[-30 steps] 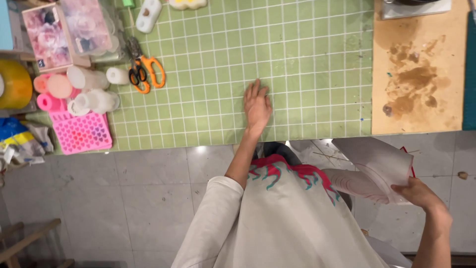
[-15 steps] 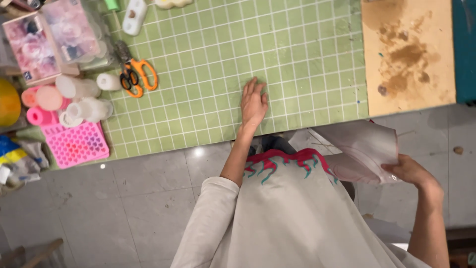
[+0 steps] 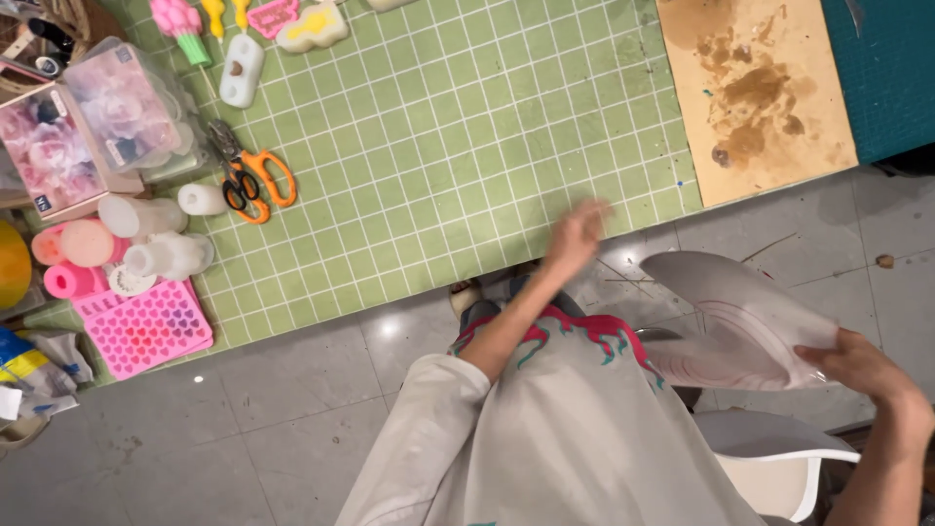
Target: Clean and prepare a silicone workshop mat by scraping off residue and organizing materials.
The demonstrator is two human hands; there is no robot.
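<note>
The right hand [image 3: 862, 362] pinches the curved pale sheet [image 3: 740, 321] well if supported flat, while the open left hand [image 3: 577, 234] steadies at the worktop [image 3: 467, 146] edge.

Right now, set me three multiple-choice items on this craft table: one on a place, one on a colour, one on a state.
1. Where do the scissors lie?
A. On the green grid mat
B. On the brown board
C. On the floor

2. What colour is the heart-cell mould tray?
A. Blue
B. Pink
C. White

3. What is the right hand doing?
A. Resting flat on the mat
B. Gripping the scissors
C. Holding curved pale sheets off the table edge

Answers:
1. A, the orange handles rest on the mat's left part, beside white cylinders.
2. B, its colour is bright pink, at the mat's lower left corner.
3. C, its fingers pinch the sheets' edge over the floor, while the left hand hovers blurred at the mat's near edge.
</note>
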